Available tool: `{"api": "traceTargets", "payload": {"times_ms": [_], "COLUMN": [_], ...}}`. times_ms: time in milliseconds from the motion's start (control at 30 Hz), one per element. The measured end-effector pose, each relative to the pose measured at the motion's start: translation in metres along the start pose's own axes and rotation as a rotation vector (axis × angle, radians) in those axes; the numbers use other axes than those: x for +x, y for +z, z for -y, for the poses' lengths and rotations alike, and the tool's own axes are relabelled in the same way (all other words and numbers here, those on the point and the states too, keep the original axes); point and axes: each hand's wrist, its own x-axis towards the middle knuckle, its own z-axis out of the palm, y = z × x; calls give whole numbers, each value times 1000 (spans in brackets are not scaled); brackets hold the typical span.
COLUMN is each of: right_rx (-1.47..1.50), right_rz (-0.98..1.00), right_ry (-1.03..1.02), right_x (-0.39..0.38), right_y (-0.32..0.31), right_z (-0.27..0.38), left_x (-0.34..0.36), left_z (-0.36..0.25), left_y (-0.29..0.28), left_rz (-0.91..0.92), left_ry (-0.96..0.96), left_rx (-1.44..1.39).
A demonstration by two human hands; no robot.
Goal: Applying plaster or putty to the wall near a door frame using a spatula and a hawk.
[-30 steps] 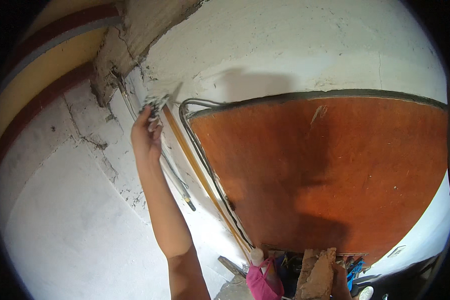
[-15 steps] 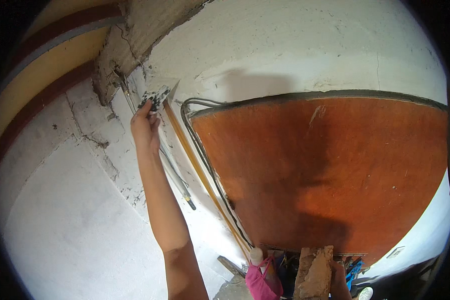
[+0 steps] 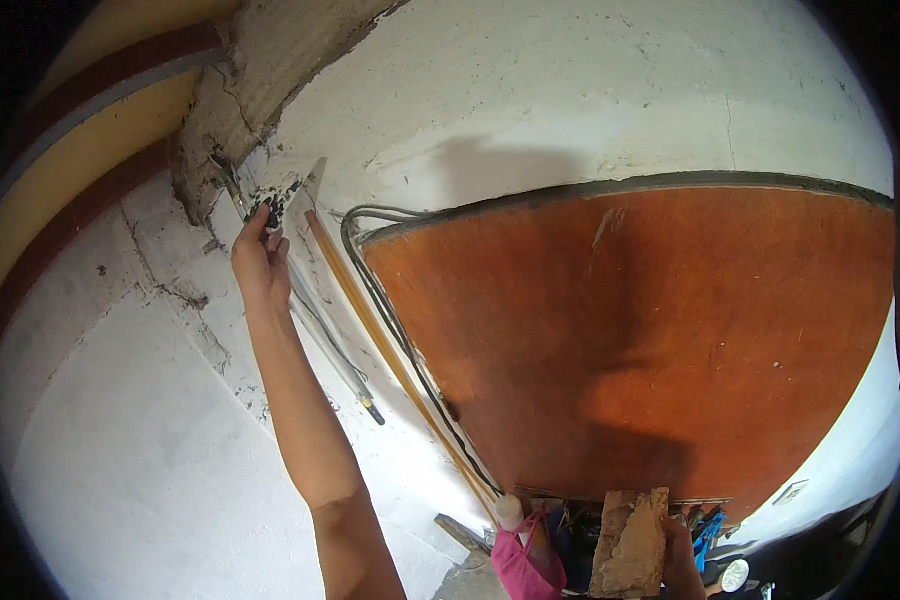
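My left hand [image 3: 260, 262] is raised at the upper left, its fingers closed round what looks like a putty knife [image 3: 282, 200]. The tool is dark and smeared with white, and its flat blade lies against or very near the wall by the corner. Low in the picture, my right hand [image 3: 681, 552] grips the edge of a small rough wooden board [image 3: 630, 545]. A pale brown, paste-like layer covers part of that board. Some fingers of the right hand are hidden behind it.
A large orange-brown panel [image 3: 610, 330] fills the right. Black cables [image 3: 365, 275] and a yellowish strip [image 3: 380, 340] run down beside it. A pale tube [image 3: 330, 340] hangs near my left forearm. A pink cloth bag [image 3: 526, 565] and blue items [image 3: 708, 530] are below. The plaster wall [image 3: 170, 400] is cracked.
The view has shifted slightly, so the wall and panel sit farther left. My left hand and putty knife appear a little farther left, nearer the corner. Both hands keep their hold.
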Motion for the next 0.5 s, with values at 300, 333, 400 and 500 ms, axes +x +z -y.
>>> {"api": "traceTargets", "payload": {"times_ms": [300, 333, 400, 500], "right_rx": [31, 60, -45, -92], "right_rz": [9, -34, 5, 21], "right_ry": [39, 59, 2, -38], "right_x": [-2, -3, -5, -8], "right_y": [1, 1, 2, 2], "right_z": [-1, -1, -1, -1], "left_x": [8, 9, 13, 17], "left_z": [-13, -14, -11, -6], "left_y": [-13, -13, -11, -10], "left_rz": [62, -19, 49, 82], "left_ry": [-31, -15, -39, -109], "left_rx": [-35, -65, -23, -6]}}
